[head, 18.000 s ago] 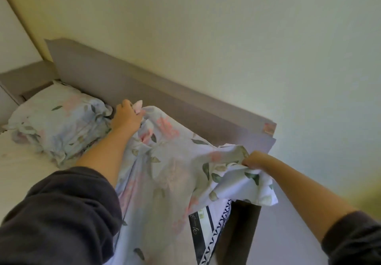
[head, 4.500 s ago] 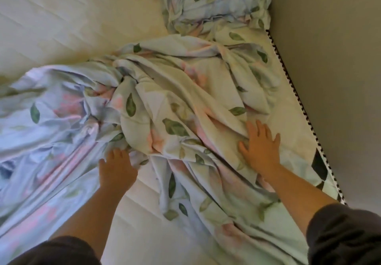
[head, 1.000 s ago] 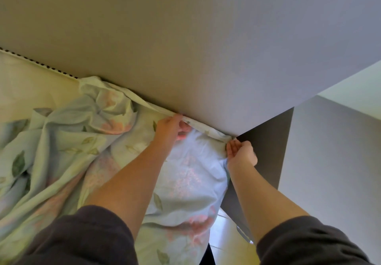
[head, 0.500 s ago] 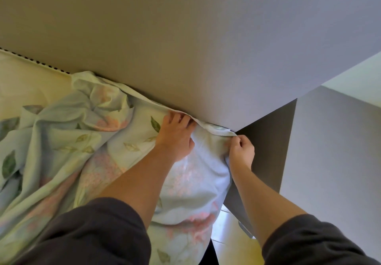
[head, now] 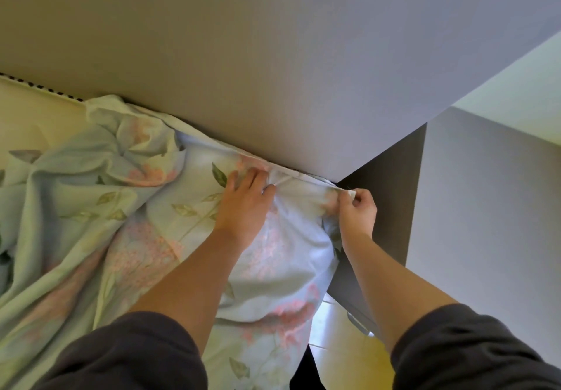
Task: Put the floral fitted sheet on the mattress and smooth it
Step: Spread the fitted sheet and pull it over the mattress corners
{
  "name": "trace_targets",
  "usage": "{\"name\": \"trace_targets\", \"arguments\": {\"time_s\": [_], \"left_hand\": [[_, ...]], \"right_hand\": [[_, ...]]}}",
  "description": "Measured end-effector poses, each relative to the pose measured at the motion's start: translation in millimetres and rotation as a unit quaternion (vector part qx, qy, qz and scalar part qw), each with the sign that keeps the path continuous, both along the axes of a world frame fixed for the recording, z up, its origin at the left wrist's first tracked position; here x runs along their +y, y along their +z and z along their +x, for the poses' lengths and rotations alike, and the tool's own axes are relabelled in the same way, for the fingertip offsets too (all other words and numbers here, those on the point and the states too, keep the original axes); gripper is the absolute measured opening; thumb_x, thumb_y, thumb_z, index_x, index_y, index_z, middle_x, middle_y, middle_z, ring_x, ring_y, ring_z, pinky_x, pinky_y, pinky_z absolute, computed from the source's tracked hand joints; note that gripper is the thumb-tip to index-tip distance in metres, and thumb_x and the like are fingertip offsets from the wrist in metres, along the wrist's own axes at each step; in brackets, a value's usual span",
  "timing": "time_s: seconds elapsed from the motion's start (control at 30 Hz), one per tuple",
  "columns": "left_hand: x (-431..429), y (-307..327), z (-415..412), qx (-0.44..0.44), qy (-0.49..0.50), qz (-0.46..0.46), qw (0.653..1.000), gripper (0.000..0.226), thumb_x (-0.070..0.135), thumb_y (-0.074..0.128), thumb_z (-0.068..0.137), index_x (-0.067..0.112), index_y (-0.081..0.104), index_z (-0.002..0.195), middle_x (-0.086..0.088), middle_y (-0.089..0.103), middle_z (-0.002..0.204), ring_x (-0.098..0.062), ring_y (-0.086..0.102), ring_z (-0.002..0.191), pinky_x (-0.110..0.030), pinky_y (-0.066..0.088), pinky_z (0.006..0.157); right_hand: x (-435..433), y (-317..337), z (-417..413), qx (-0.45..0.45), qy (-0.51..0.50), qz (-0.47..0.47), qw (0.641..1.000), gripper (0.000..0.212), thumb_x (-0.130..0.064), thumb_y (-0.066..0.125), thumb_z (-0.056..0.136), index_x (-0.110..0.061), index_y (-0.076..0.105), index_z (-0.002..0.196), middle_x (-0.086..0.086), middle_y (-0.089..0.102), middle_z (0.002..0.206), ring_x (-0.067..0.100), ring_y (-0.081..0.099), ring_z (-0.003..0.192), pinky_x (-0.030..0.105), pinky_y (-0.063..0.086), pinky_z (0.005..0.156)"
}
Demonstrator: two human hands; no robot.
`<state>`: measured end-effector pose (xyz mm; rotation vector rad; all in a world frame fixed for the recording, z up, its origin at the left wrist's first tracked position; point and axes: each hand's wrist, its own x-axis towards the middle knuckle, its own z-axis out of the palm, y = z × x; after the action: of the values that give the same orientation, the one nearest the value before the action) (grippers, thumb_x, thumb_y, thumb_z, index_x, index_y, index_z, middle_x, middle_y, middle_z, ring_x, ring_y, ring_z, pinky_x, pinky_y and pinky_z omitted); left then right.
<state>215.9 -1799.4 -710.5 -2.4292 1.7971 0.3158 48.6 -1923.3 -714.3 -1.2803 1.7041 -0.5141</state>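
Covering the near corner of the mattress (head: pixel 27 110), the floral fitted sheet (head: pixel 145 238) lies in big soft bunches. Its edge runs along the tall grey board (head: pixel 273 71). A part of the mattress at the top left is bare, so the job looks only partly done.

The left hand (head: pixel 246 204) lies flat on the sheet close to the board, with its fingers straight and a bit spread, pressing down. I think it does this to stop the cloth from sliding away.

The right hand (head: pixel 356 210) is at the very corner, with its fingers and thumb curled to pinch the sheet's hem. It looks ready to pull the hem over the corner and down, because a fitted sheet only stays on when its corner is hooked under.

Just beside that hand stands a dark panel (head: pixel 391 207), so there is little room there. Below it a bit of shiny floor (head: pixel 340 344) shows.
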Motion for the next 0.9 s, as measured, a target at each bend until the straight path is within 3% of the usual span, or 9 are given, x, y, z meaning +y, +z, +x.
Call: {"name": "trace_targets", "arguments": {"time_s": [0.13, 0.23, 0.37, 0.5, 0.6, 0.77, 0.9], "left_hand": [[-0.9, 7.2, 7.0, -0.002, -0.047, -0.045, 0.998, 0.033, 0.006, 0.063, 0.073, 0.015, 0.064, 0.105, -0.007, 0.059, 0.114, -0.029, 0.054, 0.106, -0.041, 0.041, 0.084], [8.3, 11.5, 14.4, 0.027, -0.122, -0.095, 0.988, 0.027, 0.000, 0.070, 0.062, 0.012, 0.064, 0.086, -0.006, 0.062, 0.086, -0.028, 0.061, 0.081, -0.036, 0.048, 0.072], [35.7, 15.1, 15.8, 0.079, -0.193, -0.095, 0.973, 0.007, 0.008, 0.061, 0.079, 0.013, 0.057, 0.078, -0.004, 0.059, 0.072, -0.027, 0.057, 0.069, -0.036, 0.046, 0.066], [33.9, 14.7, 25.8, 0.048, -0.144, -0.102, 0.983, 0.024, 0.026, 0.042, 0.092, 0.014, 0.063, 0.089, -0.007, 0.062, 0.092, -0.028, 0.058, 0.087, -0.037, 0.043, 0.067], [18.2, 13.7, 31.1, -0.005, -0.096, -0.093, 0.991, 0.033, 0.027, 0.039, 0.091, 0.015, 0.059, 0.116, -0.011, 0.054, 0.122, -0.031, 0.053, 0.105, -0.041, 0.044, 0.072], [10.5, 11.2, 39.4, -0.030, 0.108, 0.004, 0.994, 0.050, 0.036, 0.035, 0.093, 0.015, 0.035, 0.139, -0.008, 0.039, 0.137, -0.037, 0.045, 0.104, -0.041, 0.043, 0.070], [5.1, 8.5, 55.8, -0.005, 0.154, 0.022, 0.988, 0.049, 0.036, 0.036, 0.095, 0.015, 0.031, 0.138, -0.008, 0.030, 0.139, -0.039, 0.054, 0.096, -0.042, 0.047, 0.069]], "right_hand": [[-7.5, -0.4, -0.4, 0.004, -0.003, -0.004, 1.000, 0.004, -0.015, 0.055, 0.088, -0.013, 0.057, 0.086, -0.002, 0.053, 0.068, 0.009, 0.048, 0.062, 0.020, 0.042, 0.058], [-9.6, 1.2, -2.8, 0.008, -0.009, -0.003, 1.000, 0.006, -0.014, 0.053, 0.087, -0.015, 0.056, 0.082, -0.006, 0.052, 0.064, 0.005, 0.049, 0.057, 0.016, 0.041, 0.053], [0.5, 1.0, -5.8, 0.015, 0.019, 0.037, 0.999, 0.004, -0.014, 0.053, 0.088, -0.016, 0.057, 0.089, -0.001, 0.055, 0.075, 0.011, 0.050, 0.068, 0.022, 0.042, 0.058], [-1.7, -1.8, 2.1, -0.022, -0.049, 0.039, 0.998, 0.009, -0.015, 0.054, 0.088, -0.016, 0.057, 0.097, -0.001, 0.057, 0.081, 0.013, 0.053, 0.072, 0.024, 0.044, 0.062], [-8.0, -6.9, 4.3, -0.030, -0.049, 0.051, 0.997, 0.016, -0.020, 0.060, 0.086, -0.017, 0.058, 0.102, -0.002, 0.059, 0.083, 0.013, 0.056, 0.072, 0.023, 0.044, 0.058], [-9.6, -18.9, -6.0, 0.080, 0.011, 0.147, 0.986, 0.019, -0.037, 0.066, 0.086, -0.019, 0.059, 0.086, 0.000, 0.061, 0.079, 0.015, 0.057, 0.072, 0.031, 0.047, 0.069], [-29.1, -16.8, 2.8, 0.054, 0.022, 0.089, 0.994, 0.019, -0.028, 0.055, 0.091, -0.019, 0.057, 0.074, 0.002, 0.060, 0.073, 0.020, 0.057, 0.071, 0.029, 0.045, 0.062]]}}
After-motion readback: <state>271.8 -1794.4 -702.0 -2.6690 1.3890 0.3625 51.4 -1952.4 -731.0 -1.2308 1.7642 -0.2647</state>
